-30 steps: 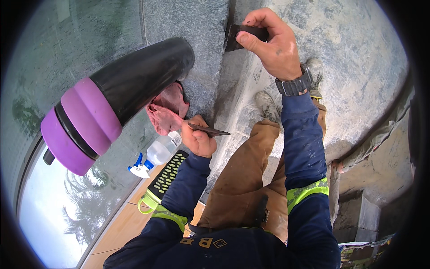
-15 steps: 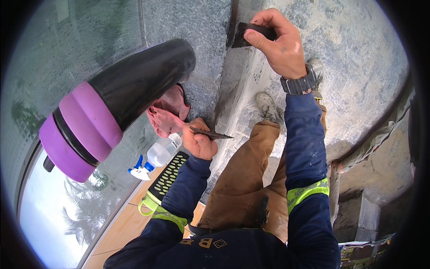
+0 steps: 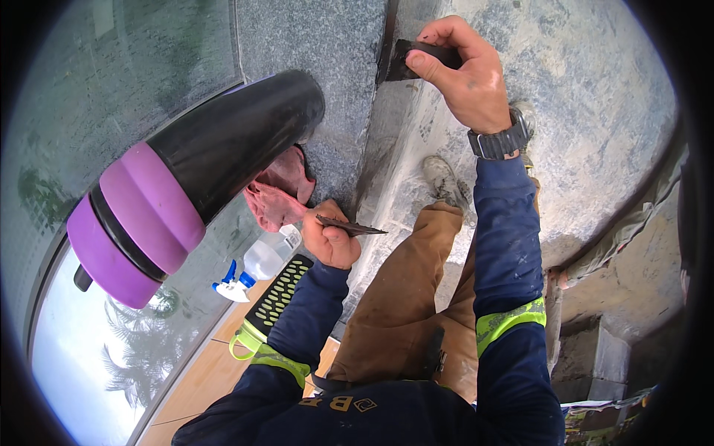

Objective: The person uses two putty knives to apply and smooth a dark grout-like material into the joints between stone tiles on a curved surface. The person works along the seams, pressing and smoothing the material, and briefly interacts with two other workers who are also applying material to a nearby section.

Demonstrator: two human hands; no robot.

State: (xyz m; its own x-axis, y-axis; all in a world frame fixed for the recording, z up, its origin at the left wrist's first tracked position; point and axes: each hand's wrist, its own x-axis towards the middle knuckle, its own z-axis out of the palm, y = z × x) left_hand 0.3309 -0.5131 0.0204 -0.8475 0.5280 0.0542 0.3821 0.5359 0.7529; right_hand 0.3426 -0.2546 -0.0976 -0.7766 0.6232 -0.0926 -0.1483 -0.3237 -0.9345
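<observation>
At the far side, my right hand (image 3: 468,74) pinches a flat black spreader (image 3: 403,62) between thumb and fingers. The spreader's end meets the dark joint along the edge of the grey stone ledge (image 3: 309,33). Nearer and to the left, my closed left hand (image 3: 331,236) grips a thin dark blade (image 3: 353,227), seen nearly edge-on, with ragged dark residue along it. A crumpled pink cloth (image 3: 279,189) lies against the ledge beside my left hand; whether the fingers touch it I cannot tell.
A large black and purple cylinder (image 3: 230,145) slants across the left. Below it are a clear spray bottle (image 3: 262,260) with a blue and white trigger and a black, lime-spotted object (image 3: 279,297) with a lime loop. Reflective glass (image 3: 111,357) lines the left. The floor (image 3: 587,111) is dusty.
Almost nothing differs. My right hand and its spreader sit very slightly lower and further right in the picture; my left hand keeps its grip on the blade.
</observation>
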